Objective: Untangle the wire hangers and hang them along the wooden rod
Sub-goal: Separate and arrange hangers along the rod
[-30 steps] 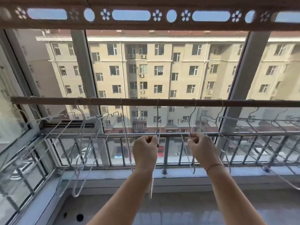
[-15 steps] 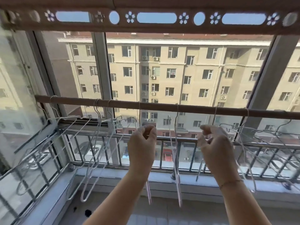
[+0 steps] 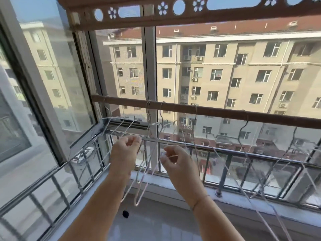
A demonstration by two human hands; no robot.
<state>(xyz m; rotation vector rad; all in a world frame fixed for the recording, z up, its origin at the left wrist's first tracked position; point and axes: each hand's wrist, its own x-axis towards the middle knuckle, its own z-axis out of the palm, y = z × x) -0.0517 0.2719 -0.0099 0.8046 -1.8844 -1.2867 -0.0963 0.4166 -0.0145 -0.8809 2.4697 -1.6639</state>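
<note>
A brown wooden rod (image 3: 217,111) runs across the window from middle left down to the right edge. Several thin wire hangers hook over it. A bunched cluster of hangers (image 3: 147,164) hangs from hooks near the rod's left part, its loops reaching down between my hands. My left hand (image 3: 124,153) is closed on wires at the cluster's left side. My right hand (image 3: 177,164) pinches a wire on its right side. More hangers (image 3: 246,141) hang spread out along the rod to the right. Other wires (image 3: 119,125) stretch flat toward the left window frame.
A metal railing (image 3: 225,152) runs behind the hangers, above a pale window sill (image 3: 234,197). An open window sash (image 3: 52,94) angles in at left. A carved wooden panel (image 3: 173,14) spans the top. A small dark object (image 3: 125,213) lies on the floor below.
The view has swung left and both hands have moved left along the rod, from single hangers at the middle to the bunched cluster near the left part.
</note>
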